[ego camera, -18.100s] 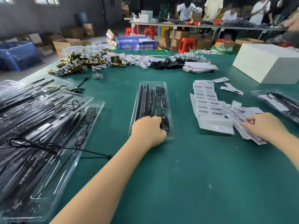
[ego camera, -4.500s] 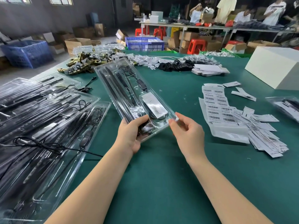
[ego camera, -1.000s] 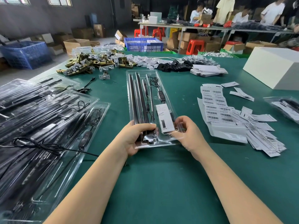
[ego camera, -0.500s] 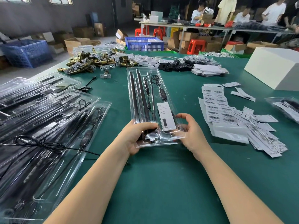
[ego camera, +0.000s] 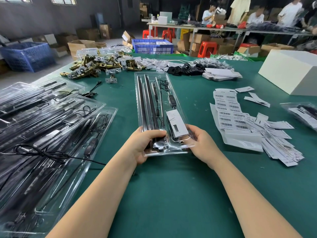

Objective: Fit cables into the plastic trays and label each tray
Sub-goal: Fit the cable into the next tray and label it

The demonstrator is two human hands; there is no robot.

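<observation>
A long clear plastic tray (ego camera: 178, 100) points away from me at the table's middle. It holds black rods, a coiled black cable with an inline controller (ego camera: 171, 100) and a white label (ego camera: 177, 123) near its close end. My left hand (ego camera: 145, 145) grips the near left corner, thumb on top. My right hand (ego camera: 203, 143) grips the near right corner. The tray's near end is lifted slightly off the green table. Sheets of barcode labels (ego camera: 229, 110) lie to the right.
Stacked filled clear trays (ego camera: 48, 127) cover the left side, with a loose black cable (ego camera: 51, 154) across them. Brass hardware (ego camera: 96, 66), black clips and white cards lie at the back. A white box (ego camera: 291, 73) and another tray (ego camera: 303, 114) are at right. People work at a far table.
The tray, held skewed and raised a few seconds ago, is now straight and low over the table. In the last second both hands kept their grip and hardly moved.
</observation>
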